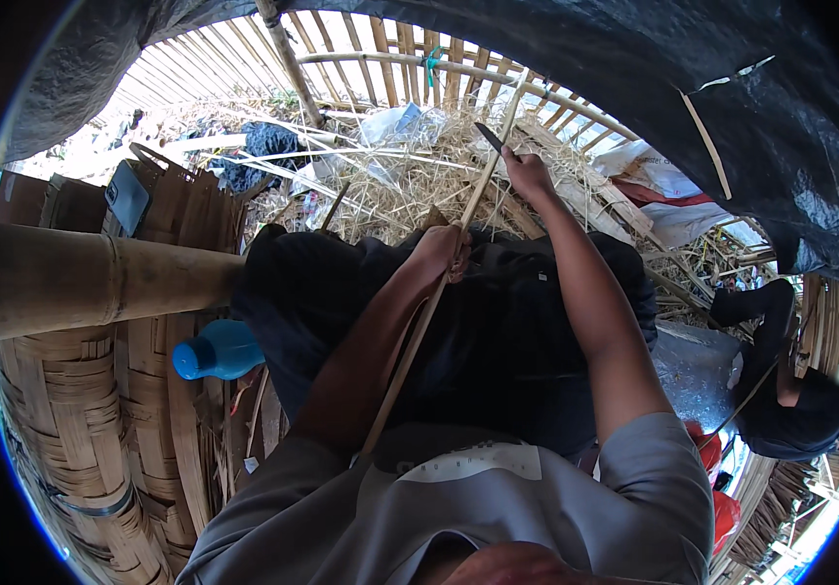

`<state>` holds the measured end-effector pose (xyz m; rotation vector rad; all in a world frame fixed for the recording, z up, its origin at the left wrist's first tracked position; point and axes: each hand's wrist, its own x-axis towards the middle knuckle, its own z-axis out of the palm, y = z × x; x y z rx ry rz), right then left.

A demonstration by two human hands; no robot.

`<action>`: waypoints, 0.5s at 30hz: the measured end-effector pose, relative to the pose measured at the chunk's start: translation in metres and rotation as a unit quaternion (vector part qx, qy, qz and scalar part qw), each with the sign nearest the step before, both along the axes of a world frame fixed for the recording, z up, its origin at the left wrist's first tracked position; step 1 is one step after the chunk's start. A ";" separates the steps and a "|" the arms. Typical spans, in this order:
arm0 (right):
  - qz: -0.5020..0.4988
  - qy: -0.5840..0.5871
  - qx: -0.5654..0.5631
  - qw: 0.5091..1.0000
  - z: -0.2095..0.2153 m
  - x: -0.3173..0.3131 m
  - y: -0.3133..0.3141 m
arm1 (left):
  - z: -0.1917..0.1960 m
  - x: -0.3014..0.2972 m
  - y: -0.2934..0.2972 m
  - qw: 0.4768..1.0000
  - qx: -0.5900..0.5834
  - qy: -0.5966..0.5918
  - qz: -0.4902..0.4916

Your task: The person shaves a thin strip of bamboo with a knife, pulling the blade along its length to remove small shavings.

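A dark blue-grey phone (128, 195) leans on the woven bamboo panel (180, 210), screen blank. Right of that panel, by the fence, lies a crumpled clear plastic bag (395, 124). Much farther right, a white sack (649, 171) with red print.

Left hand (442, 252) closed around a long bamboo strip (418, 336) over the lap; right hand (527, 174) gripping a knife (490, 136) against the strip's upper part. Blue bottle (217, 351) beside left thigh.
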<state>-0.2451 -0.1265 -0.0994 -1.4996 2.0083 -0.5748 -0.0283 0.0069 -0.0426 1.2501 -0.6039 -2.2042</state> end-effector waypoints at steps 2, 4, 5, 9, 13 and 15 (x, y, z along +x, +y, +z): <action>0.009 -0.032 0.083 0.996 0.012 0.012 0.004 | -0.003 0.004 0.002 1.000 -0.008 -0.022 0.015; 0.014 -0.041 0.109 0.993 0.011 0.010 0.004 | 0.007 0.003 -0.001 0.998 -0.024 -0.046 0.021; 0.024 -0.033 0.110 0.993 0.010 0.007 0.007 | 0.008 0.002 -0.002 0.998 -0.024 -0.056 0.017; 0.068 -0.022 0.084 0.994 0.023 0.015 0.018 | 0.005 0.004 -0.001 0.998 -0.031 -0.048 0.014; 0.083 -0.086 0.091 0.989 0.031 0.021 0.033 | 0.001 0.007 -0.003 0.999 -0.022 -0.011 0.039; 0.101 -0.087 0.066 0.989 0.024 0.021 0.040 | 0.001 0.008 -0.004 0.999 -0.021 -0.002 0.029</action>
